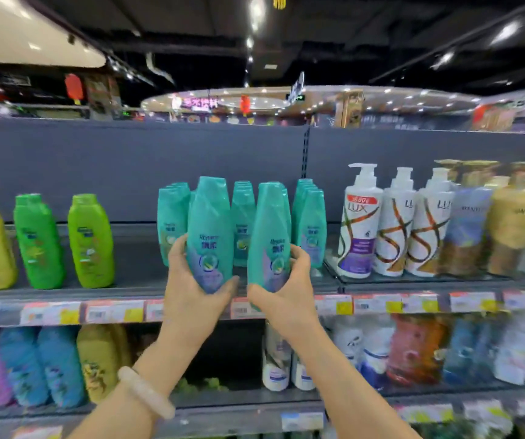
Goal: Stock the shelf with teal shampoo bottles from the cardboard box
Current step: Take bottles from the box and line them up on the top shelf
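Fingers of the left hand are wrapped round the lower body of one teal bottle, while the right hand is curled round the base of a second bottle. Both bottles are held upright, labels outward, just in front of the top shelf and above its price-tag strip.

Rows of matching teal bottles are seen standing behind them on the shelf, with gaps between the rows. The step is judged to be the setting-down of both bottles at the front of those rows. It would be done well if each bottle were kept vertical, lowered until its base is flat on the shelf, lined up with a row behind and faced label-forward before the grip is loosened; a tilted release could topple neighbours.

Green bottles are stocked to the left, white pump bottles to the right. The cardboard box is not in view, so its contents cannot be told. The lower shelf is filled with assorted blurred bottles.
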Demonstrator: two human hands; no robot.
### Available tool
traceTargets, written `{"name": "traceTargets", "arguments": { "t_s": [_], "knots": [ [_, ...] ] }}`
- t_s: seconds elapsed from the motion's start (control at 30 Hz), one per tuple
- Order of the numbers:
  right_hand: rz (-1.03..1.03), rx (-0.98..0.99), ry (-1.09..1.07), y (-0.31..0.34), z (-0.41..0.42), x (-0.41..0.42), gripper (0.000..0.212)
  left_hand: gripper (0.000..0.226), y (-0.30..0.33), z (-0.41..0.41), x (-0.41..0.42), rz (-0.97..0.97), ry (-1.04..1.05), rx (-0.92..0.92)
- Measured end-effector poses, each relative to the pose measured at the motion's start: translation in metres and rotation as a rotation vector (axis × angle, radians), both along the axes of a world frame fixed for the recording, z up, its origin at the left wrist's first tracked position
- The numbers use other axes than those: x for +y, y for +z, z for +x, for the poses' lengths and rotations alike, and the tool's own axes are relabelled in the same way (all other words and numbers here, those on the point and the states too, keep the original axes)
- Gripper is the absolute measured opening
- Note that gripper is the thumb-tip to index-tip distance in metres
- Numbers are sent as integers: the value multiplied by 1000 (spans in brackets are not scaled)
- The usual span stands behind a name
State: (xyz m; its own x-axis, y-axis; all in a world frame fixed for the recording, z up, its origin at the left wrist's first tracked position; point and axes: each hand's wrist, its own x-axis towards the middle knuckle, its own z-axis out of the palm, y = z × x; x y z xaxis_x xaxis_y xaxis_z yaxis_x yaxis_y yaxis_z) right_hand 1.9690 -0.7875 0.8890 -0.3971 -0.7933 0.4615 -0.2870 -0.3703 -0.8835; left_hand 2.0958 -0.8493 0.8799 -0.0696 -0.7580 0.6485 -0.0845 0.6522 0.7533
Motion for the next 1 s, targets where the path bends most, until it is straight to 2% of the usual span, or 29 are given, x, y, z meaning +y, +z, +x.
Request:
{"name": "traceTargets", "arguments": {
  "t_s": [0.17, 0.3, 0.53, 0.77, 0.87, 1.0],
  "knots": [
    [-8, 29, -119, 8, -59, -24, 80, 91, 5, -57, -8, 61, -5, 21],
    [-18, 9, -183, 2, -99, -43, 80, 83, 1, -94, -19, 107, 1, 84],
    [24, -27, -257, -22, -119, -78, 82, 80, -14, -127, -37, 130, 31, 89],
    [125, 145, -419, -30, -119, -88, 84, 80, -13, -132, -56, 138, -45, 41],
    [184, 212, -444, -29, -119, -81, 87, 78, -15, -128, -61, 138, -71, 3],
    [208, 292, -459, -29, -117, -70, 82, 77, -21, -120, -69, 122, -72, 10]
  ]
}}
